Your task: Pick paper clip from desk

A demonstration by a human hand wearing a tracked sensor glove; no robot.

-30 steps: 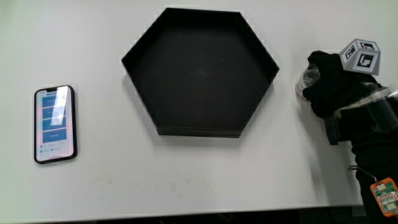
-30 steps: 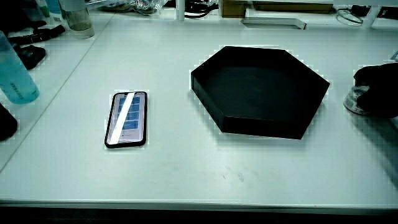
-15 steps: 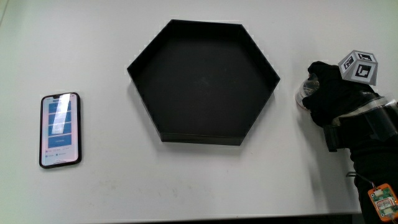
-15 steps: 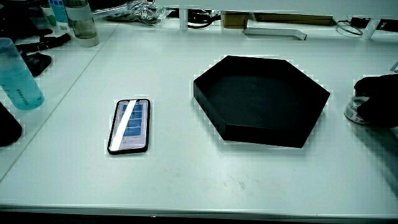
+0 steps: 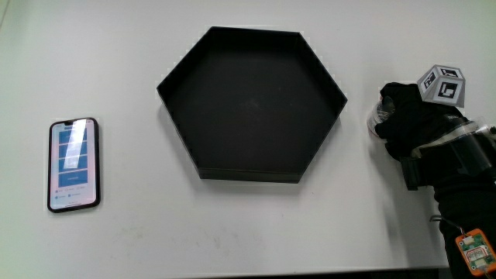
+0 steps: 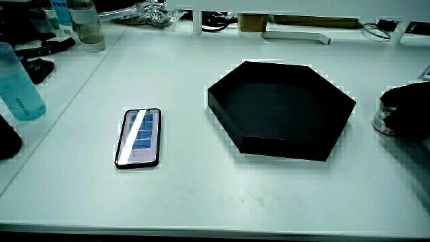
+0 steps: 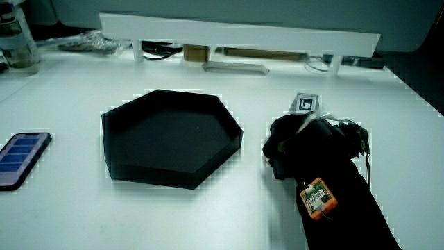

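Observation:
The black-gloved hand (image 5: 407,116) rests on top of a small clear round container (image 5: 374,118) standing on the white desk beside the black hexagonal tray (image 5: 248,175). The patterned cube (image 5: 443,84) sits on the back of the hand. No paper clip shows in any view; the glove covers the inside of the container. In both side views the hand (image 6: 406,111) (image 7: 298,146) hides most of the container (image 6: 379,122). The tray (image 6: 282,144) (image 7: 173,178) looks empty.
A smartphone (image 5: 74,164) (image 6: 139,136) (image 7: 21,158) lies face up, with the tray between it and the hand. A blue bottle (image 6: 17,81) and a jar (image 6: 86,23) stand at the table's edge near the low partition. An orange tag (image 7: 318,198) hangs on the forearm.

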